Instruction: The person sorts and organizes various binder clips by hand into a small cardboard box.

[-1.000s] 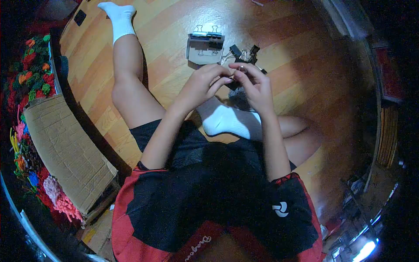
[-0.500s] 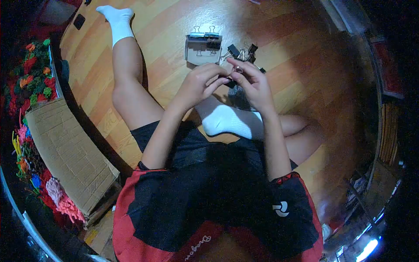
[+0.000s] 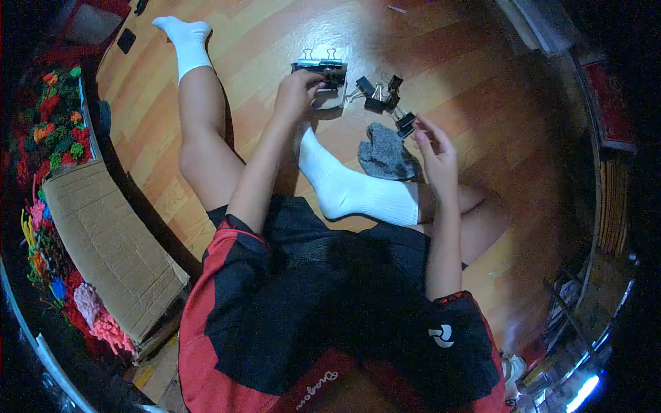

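My left hand (image 3: 297, 93) reaches over the near left part of a small open box (image 3: 332, 102), its fingers bent around something dark that I cannot make out. Binder clips (image 3: 321, 63) with silvery handles line the box's far edge. Right of the box, several black binder clips (image 3: 375, 96) lie in a loose pile on the floor. My right hand (image 3: 437, 144) is beside the nearest clip (image 3: 405, 122) of that pile, thumb and fingers apart. A grey fuzzy cloth (image 3: 387, 153) lies between that clip and my white-socked foot.
My legs spread over the wooden floor (image 3: 261, 27), with one white sock (image 3: 189, 41) at the upper left. On the left, a cardboard piece (image 3: 113, 241) stands beside colourful yarn-like tufts (image 3: 51, 131). A stack of brown sheets (image 3: 611, 206) is at the right.
My hands have parted. The left moved up and left to the box, the right moved right and down to the clip pile. The grey cloth is now uncovered.
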A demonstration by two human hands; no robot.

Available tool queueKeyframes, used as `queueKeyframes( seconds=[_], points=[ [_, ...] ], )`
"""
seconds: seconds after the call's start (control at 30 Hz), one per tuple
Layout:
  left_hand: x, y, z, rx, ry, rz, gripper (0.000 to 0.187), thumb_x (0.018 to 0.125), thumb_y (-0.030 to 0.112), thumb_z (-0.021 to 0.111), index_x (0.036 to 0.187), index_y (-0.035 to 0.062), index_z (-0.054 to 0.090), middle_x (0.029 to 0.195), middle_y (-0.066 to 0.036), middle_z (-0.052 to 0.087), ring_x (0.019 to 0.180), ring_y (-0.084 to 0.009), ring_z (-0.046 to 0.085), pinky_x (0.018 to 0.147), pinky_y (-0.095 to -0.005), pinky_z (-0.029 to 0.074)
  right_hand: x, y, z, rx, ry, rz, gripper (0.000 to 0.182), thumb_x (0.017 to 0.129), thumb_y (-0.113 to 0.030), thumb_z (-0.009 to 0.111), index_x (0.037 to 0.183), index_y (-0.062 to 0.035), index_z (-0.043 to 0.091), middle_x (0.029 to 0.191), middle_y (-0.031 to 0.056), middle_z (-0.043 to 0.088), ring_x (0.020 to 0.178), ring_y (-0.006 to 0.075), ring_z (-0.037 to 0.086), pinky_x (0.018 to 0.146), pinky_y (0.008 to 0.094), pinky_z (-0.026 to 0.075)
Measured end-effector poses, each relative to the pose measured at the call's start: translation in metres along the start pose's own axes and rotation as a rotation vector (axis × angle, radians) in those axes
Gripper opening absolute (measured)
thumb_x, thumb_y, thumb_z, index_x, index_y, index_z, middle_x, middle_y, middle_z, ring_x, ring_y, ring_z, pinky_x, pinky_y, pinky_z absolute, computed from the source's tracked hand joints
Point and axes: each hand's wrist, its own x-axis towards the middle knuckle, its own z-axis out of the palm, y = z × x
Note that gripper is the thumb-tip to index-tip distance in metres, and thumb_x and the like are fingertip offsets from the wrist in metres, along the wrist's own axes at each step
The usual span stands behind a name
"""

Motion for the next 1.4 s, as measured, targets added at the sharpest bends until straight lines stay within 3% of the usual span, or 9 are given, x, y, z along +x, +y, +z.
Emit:
queueKeyframes(
  seconds=[0.2,0.4,0.7,0.8,0.93,1.4],
  points=[
    [0.002,-0.006,0.017,0.043,0.008,0.055,0.018,0.066,0.008,0.059,0.083,0.0033,0.062,0.083,-0.015,0.059,0.078,-0.0293,0.056,0.070,-0.0358,0.044,0.007,0.018,0.010,0.021,-0.053,0.039,0.029,0.080,-0.016,0.055,0.105,-0.0021,0.054,0.091,0.0064,0.055,0.077,0.0102,0.052,0.067,0.0216,0.043],
    [0.000,-0.001,0.030,0.092,0.078,-0.051,0.014,0.068,0.010,0.058,0.079,0.0032,0.060,0.080,-0.016,0.058,0.074,-0.0317,0.056,0.068,-0.0385,0.043,0.011,0.026,0.012,-0.005,-0.065,0.042,0.029,0.079,-0.019,0.056,0.103,-0.0022,0.055,0.086,0.0062,0.056,0.073,0.0103,0.052,0.063,0.0218,0.043],
    [-0.004,0.004,0.035,0.021,0.201,-0.020,0.012,0.069,0.010,0.058,0.079,0.0029,0.057,0.078,-0.016,0.057,0.075,-0.0316,0.055,0.066,-0.0388,0.043,0.013,0.030,0.015,-0.055,-0.045,0.020,0.027,0.078,-0.017,0.057,0.100,-0.0017,0.056,0.082,0.0066,0.057,0.069,0.0108,0.052,0.062,0.0223,0.042],
    [-0.006,0.002,0.034,0.053,0.141,-0.085,0.016,0.070,0.011,0.059,0.082,0.0019,0.056,0.082,-0.017,0.057,0.078,-0.0318,0.055,0.069,-0.0377,0.043,0.014,0.034,0.016,-0.086,-0.048,0.008,0.027,0.078,-0.017,0.057,0.099,-0.0015,0.057,0.081,0.0067,0.057,0.068,0.0114,0.052,0.062,0.0225,0.042],
    [-0.006,-0.001,0.034,0.029,0.176,-0.030,0.012,0.069,0.010,0.058,0.078,0.0024,0.055,0.077,-0.016,0.056,0.074,-0.0320,0.054,0.066,-0.0392,0.043,0.015,0.034,0.016,-0.098,-0.053,-0.002,0.026,0.077,-0.017,0.057,0.098,-0.0011,0.057,0.079,0.0061,0.056,0.067,0.0112,0.051,0.062,0.0225,0.041],
    [-0.003,-0.003,0.034,0.034,0.102,-0.054,0.025,0.063,0.011,0.064,0.081,-0.0001,0.050,0.081,-0.018,0.054,0.079,-0.0338,0.052,0.069,-0.0401,0.041,0.018,0.039,0.017,-0.111,-0.076,0.024,0.026,0.077,-0.019,0.058,0.096,-0.0015,0.057,0.079,0.0074,0.057,0.069,0.0115,0.052,0.063,0.0223,0.042]
  ],
)
